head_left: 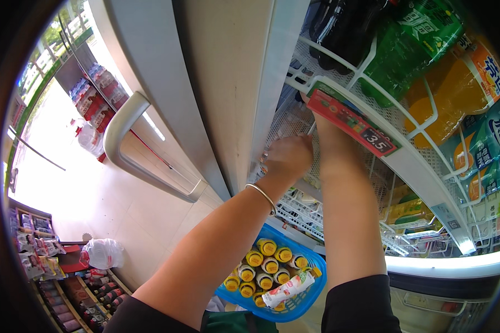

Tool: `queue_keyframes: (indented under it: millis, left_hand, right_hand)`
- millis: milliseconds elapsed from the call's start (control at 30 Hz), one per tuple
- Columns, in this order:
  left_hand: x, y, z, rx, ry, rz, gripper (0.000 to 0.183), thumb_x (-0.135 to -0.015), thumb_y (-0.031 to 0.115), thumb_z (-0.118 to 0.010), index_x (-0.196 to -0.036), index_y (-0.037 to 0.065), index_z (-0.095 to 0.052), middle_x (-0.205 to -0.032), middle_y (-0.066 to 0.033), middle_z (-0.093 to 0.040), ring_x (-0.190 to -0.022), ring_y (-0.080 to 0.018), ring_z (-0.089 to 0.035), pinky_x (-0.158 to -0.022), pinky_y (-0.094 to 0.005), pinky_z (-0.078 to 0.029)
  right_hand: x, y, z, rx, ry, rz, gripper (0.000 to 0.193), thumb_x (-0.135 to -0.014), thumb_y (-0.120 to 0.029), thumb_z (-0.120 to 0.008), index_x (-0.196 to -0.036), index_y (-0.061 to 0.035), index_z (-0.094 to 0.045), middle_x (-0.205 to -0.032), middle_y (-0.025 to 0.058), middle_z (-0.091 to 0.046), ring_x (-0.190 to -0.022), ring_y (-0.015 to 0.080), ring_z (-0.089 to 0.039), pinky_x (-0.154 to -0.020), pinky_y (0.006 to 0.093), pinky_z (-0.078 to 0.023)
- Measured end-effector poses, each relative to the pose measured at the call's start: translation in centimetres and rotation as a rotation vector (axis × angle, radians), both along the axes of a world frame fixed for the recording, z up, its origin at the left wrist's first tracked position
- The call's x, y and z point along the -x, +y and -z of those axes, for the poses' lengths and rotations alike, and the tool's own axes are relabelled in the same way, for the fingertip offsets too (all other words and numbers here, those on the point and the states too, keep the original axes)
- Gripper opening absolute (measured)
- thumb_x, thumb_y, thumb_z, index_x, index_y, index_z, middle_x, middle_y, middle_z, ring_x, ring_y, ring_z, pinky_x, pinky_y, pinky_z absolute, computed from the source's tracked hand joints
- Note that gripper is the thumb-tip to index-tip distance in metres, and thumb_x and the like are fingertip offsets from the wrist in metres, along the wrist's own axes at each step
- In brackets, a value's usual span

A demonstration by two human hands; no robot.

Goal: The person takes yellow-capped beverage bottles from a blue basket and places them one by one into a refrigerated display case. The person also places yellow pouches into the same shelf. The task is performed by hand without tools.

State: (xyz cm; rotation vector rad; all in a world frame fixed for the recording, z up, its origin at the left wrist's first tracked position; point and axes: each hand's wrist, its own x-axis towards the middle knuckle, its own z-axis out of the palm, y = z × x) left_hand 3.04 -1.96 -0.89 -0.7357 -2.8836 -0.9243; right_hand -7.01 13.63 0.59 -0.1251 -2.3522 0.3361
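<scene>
Forearms (350,222) are stretched past the basket (319,277) to the mesh shelf (286,115). The left hand (289,156) is curled, its holding unclear; the right hand (319,120), mostly hidden by the label (350,123), cannot be judged. Contact with the label should be avoided.

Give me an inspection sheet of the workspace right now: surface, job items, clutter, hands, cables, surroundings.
Surface: mesh shelf, only partly visible.
Job items: blue basket, lower centre, holding yellow-capped bottles; a white bottle lies across them.
Clutter: dark bottle, green bottle and orange bottle on the upper shelf; red price tag on its front edge.
Hands: left hand curled at the mesh shelf, contents unclear; right hand mostly hidden behind the price tag, grip unclear.
Cables: nothing seen.
Surroundings: open door with curved handle, tiled floor, bottle packs.
</scene>
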Motion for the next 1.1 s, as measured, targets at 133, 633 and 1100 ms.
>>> queue_keyframes:
  millis: [133, 633, 1100]
  left_hand:
    - [-0.2, -0.1, -0.7, 0.084, -0.079, -0.010, 0.039, -0.098, 0.032, -0.036, -0.093, 0.006, -0.065, -0.092, -0.0205, -0.068, -0.088, -0.0382, -0.066, -0.080, -0.0480, -0.052]
    - [0.9, -1.6, 2.1, 0.016, 0.028, 0.054, 0.044, -0.086, 0.042, -0.054, -0.107, 0.005, -0.062, -0.102, -0.0193, -0.067, -0.095, -0.0384, -0.064, -0.084, -0.0484, -0.050]
    - [-0.2, 0.2, -0.7, 0.069, -0.040, -0.031, 0.045, -0.101, 0.036, -0.030, -0.096, 0.004, -0.063, -0.095, -0.0225, -0.067, -0.091, -0.0402, -0.065, -0.083, -0.0494, -0.050]
  right_hand:
    - [-1.3, -2.9, 0.1, 0.002, -0.189, -0.220, 0.043, -0.072, -0.026, -0.073, -0.112, -0.0116, -0.068, -0.106, 0.0140, -0.068, -0.101, 0.0293, -0.064, -0.088, 0.0386, -0.050]
    - [-3.5, -10.2, -0.9, -0.050, -0.155, -0.195, 0.032, -0.078, -0.022, -0.066, -0.109, -0.0110, -0.069, -0.101, 0.0159, -0.068, -0.099, 0.0306, -0.064, -0.089, 0.0393, -0.049]
    - [-4.9, 0.8, 1.2, 0.083, 0.154, -0.050, 0.022, -0.083, -0.022, -0.063, -0.098, -0.0062, -0.068, -0.099, 0.0149, -0.067, -0.096, 0.0299, -0.064, -0.086, 0.0395, -0.049]
